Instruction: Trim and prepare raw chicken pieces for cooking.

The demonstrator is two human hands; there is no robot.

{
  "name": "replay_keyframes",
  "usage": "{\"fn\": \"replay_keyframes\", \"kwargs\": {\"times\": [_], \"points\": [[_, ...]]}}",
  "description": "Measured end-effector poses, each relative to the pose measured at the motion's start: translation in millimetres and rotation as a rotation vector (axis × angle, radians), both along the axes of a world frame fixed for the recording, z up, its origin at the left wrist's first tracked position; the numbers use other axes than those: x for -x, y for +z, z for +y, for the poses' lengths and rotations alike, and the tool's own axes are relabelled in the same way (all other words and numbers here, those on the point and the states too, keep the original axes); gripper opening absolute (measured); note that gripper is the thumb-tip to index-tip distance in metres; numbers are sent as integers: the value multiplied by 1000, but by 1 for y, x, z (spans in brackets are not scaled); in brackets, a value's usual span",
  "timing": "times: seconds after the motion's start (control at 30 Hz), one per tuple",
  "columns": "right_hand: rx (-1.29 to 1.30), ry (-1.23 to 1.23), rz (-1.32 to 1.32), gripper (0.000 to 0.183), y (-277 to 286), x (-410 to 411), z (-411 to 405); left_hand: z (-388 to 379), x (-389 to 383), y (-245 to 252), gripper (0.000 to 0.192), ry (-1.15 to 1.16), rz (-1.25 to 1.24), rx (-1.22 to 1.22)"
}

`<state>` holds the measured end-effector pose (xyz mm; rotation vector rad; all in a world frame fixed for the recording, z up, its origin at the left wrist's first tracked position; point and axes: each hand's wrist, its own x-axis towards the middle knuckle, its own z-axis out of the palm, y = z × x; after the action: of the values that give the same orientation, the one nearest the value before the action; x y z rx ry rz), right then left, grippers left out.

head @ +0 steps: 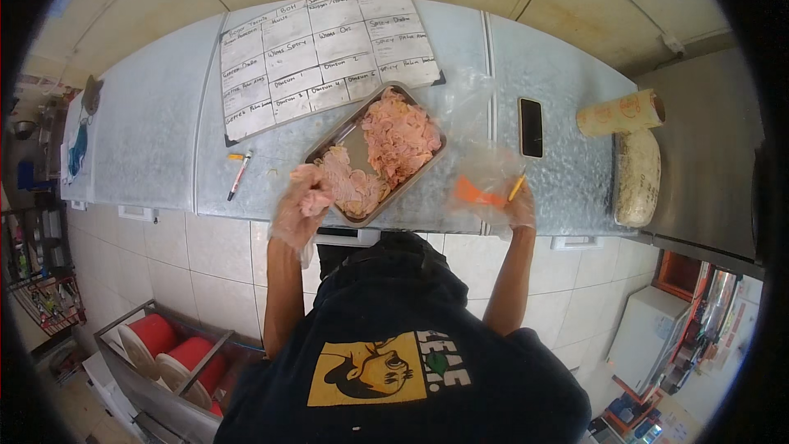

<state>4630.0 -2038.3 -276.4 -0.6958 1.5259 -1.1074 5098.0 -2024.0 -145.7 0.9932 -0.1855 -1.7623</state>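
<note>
A metal tray [355,137] lies at a slant before me, bearing pale pink raw meat pieces [404,135] in a large heap and a smaller one. At the tray's near left corner, my left hand [302,203], in a clear plastic glove, is closed around a few pink pieces [316,199]. Right of the tray, my right hand [521,205], also gloved, holds a thin yellow stick-like thing [516,187] and the edge of a clear plastic bag [478,166] with an orange patch. Whether the bag contains anything cannot be told.
A whiteboard [296,68] with writing lies behind the tray. Left are a marker [239,176] and a small yellow piece [235,157]. To the right lie a smartphone [531,127], a wrap roll [616,113] and a wrapped pale bundle [637,179]. Red round containers [192,362] stand low at left.
</note>
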Motion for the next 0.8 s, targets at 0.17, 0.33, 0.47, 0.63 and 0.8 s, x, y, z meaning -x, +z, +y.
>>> {"fn": "replay_keyframes", "kwargs": {"times": [0.17, 0.33, 0.47, 0.63, 0.8], "points": [[-159, 120, 857, 33, 16, 1, -8, -27, 36, -45, 13, -83, -80, -86], [33, -101, 1486, 29, 100, -48, -5, -48, 61, -75, 15, -125, -413, 5], [270, 153, 913, 38, 76, -62, -13, -57, 76, -42, 21, -384, -814, 33], [73, 335, -481, 35, 114, -196, -33, -51, 81, -52, 16, -72, 201, 165], [-63, 350, -599, 41, 50, -230, -45, -46, 79, -71, 36, -339, -1230, 472]]}}
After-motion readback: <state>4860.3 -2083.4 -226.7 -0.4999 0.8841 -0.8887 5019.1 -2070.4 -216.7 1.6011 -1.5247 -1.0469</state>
